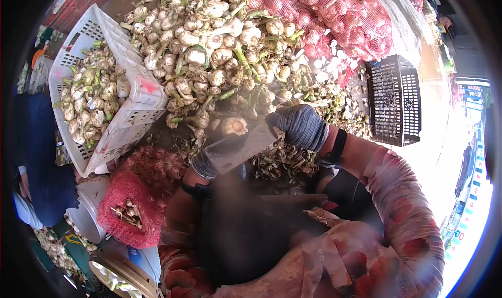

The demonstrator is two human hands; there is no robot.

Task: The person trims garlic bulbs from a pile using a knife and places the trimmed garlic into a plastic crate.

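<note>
My left hand [203,165], in a grey glove, is low in the middle. A flat greyish rectangular shape [240,147] covers its fingers, so its grip is hidden. Just beyond that shape is a pale garlic bulb [234,126]; whether a hand touches it I cannot tell. My right hand [302,126], in a grey striped glove, is curled closed at the shape's right end, and what it grips is unclear. Behind both hands rises a large heap of garlic bulbs [196,55] with cut stems. Trimmed garlic scraps [285,162] lie beneath my hands.
A white plastic crate [149,91] of garlic stands tilted at left, and a black crate [395,102] at right. Red mesh sacks of garlic [345,18] lie behind the heap. Another red mesh bag [130,238] is near my left arm. A person in dark clothing [44,157] is far left.
</note>
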